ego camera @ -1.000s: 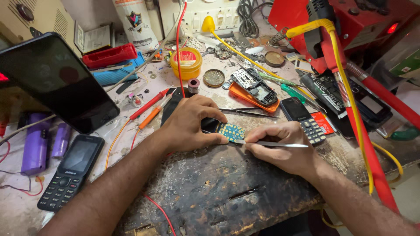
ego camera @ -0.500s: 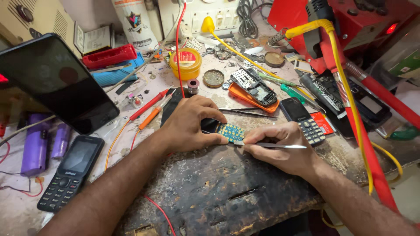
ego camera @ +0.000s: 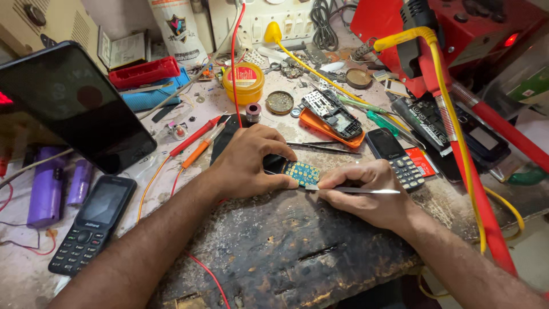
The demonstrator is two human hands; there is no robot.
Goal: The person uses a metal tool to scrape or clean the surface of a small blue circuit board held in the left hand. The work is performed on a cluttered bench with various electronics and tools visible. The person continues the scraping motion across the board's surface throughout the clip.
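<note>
The left hand (ego camera: 251, 157) is pressing down on a small blue phone circuit board dotted with gold keypad contacts (ego camera: 300, 171), fingers curled over its dark upper end and thumb pinning its near edge. The board is lying flat on the scarred, dark wooden work block (ego camera: 274, 252) at the middle of the bench. The right hand (ego camera: 372, 191) is pinching a pair of slim metal tweezers (ego camera: 351, 189), closed around them, and the tip is touching the board's lower right corner. Just beyond the right hand, a black keypad phone (ego camera: 394, 157) is lying face up, with an opened phone in an orange shell (ego camera: 331, 117) behind it. Off to the left, another black keypad phone (ego camera: 94, 220) is resting beside two purple cylindrical cells (ego camera: 54, 186), under a large dark tablet (ego camera: 71, 106). A round yellow tin (ego camera: 243, 83) is sitting farther back.
</note>
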